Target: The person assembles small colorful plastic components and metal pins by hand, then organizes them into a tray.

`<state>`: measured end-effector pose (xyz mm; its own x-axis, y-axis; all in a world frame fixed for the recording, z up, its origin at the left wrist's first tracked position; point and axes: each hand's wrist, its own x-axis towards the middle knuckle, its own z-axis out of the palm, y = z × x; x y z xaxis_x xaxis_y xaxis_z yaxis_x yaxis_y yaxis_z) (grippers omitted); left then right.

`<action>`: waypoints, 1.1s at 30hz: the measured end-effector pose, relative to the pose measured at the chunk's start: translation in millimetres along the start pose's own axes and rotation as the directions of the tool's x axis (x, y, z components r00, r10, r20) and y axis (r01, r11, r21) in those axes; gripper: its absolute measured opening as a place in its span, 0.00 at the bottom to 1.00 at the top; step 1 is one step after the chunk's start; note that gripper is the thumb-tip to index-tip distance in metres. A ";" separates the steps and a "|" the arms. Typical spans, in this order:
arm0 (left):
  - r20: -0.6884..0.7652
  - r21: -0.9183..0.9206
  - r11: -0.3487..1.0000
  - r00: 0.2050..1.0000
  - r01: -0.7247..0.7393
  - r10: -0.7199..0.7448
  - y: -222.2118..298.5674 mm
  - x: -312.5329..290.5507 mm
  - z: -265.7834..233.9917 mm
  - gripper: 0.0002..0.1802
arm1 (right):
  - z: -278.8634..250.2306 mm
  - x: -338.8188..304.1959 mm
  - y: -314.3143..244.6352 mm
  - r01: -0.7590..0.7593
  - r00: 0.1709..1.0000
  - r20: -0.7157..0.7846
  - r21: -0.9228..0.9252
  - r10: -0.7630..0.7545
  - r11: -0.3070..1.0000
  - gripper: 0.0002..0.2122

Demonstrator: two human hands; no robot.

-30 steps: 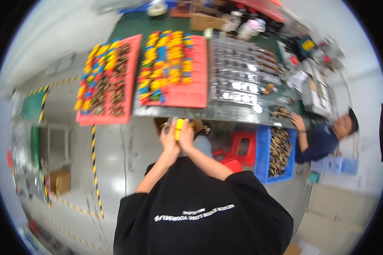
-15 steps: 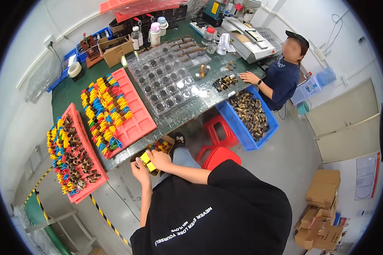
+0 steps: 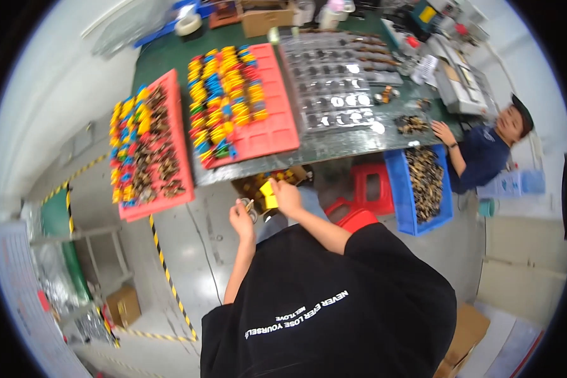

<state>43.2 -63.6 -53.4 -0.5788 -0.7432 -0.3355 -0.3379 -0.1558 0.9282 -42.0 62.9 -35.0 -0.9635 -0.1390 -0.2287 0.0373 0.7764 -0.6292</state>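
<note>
My right hand [image 3: 288,199] pinches a bright yellow plastic clip [image 3: 269,194], two block-like yellow halves showing beside its fingers. Just left of it, my left hand [image 3: 240,220] is closed on a small, dark, ring-like metallic part [image 3: 251,209], too blurred to name. Under both hands, below the table edge, a cardboard box [image 3: 239,183] holds yellow and red pieces. On the table, a pink tray [image 3: 274,135] carries rows of yellow, blue and red clips [image 3: 217,101]. A second pink tray [image 3: 181,142] to its left bears similar clips with brown-black parts [image 3: 157,145].
Clear plastic trays [image 3: 331,82] with round pockets lie on the green table [image 3: 252,165]. A co-worker [image 3: 485,151] sits at right by a blue bin [image 3: 446,214] of small metallic parts. Red stools [image 3: 384,192] stand under the table; a cable [image 3: 203,249] crosses the floor.
My hands have moved apart; earlier they were together at the yellow clip. It stays in my right hand, and the part in my left shows more. The whole view has shifted.
</note>
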 end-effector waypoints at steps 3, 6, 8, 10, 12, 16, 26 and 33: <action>0.048 -0.146 0.970 0.980 0.196 -0.191 -12.3 3.7 -14.2 0.18 | 7.5 9.7 3.9 -0.157 0.975 0.149 -0.044 0.162 0.987 0.29; 0.232 -0.176 0.849 0.859 0.499 -0.456 32.1 -5.4 -3.6 0.17 | 23.1 33.3 27.3 -0.148 0.961 0.232 -0.030 0.151 0.989 0.28; 0.378 -0.232 0.738 0.758 0.634 -0.532 31.0 -1.7 -6.7 0.15 | 27.1 36.0 32.4 0.131 0.974 0.187 -0.023 -0.124 0.991 0.21; 0.512 -0.315 0.506 0.593 0.803 -0.621 9.0 11.8 -10.0 0.13 | 6.3 31.6 13.3 0.343 0.875 0.277 0.227 -0.398 0.912 0.16; 0.609 -0.276 0.410 0.489 0.869 -0.625 8.1 19.2 -3.7 0.13 | -48.9 21.6 -27.8 0.315 0.707 0.493 0.423 -0.507 0.850 0.16; 0.764 -0.040 0.373 0.269 0.927 -0.587 29.0 19.7 22.7 0.13 | -83.0 21.3 -32.3 0.637 0.532 0.430 0.364 -0.729 0.679 0.13; 0.875 0.201 0.273 -0.047 0.941 -0.483 63.8 41.3 112.2 0.22 | -148.4 91.8 -6.6 0.601 0.650 0.326 0.331 -0.686 0.728 0.07; 0.733 0.203 0.439 0.162 0.875 -0.661 73.8 50.8 145.2 0.20 | -261.7 292.3 9.9 0.498 0.854 0.126 0.089 -0.506 0.863 0.09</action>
<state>-118.9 -18.4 -25.3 -0.4144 0.4599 -0.7854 -0.8054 -0.5872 0.0811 -392.6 190.8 86.4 -0.8079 -0.5886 0.0292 -0.4238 0.5458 -0.7228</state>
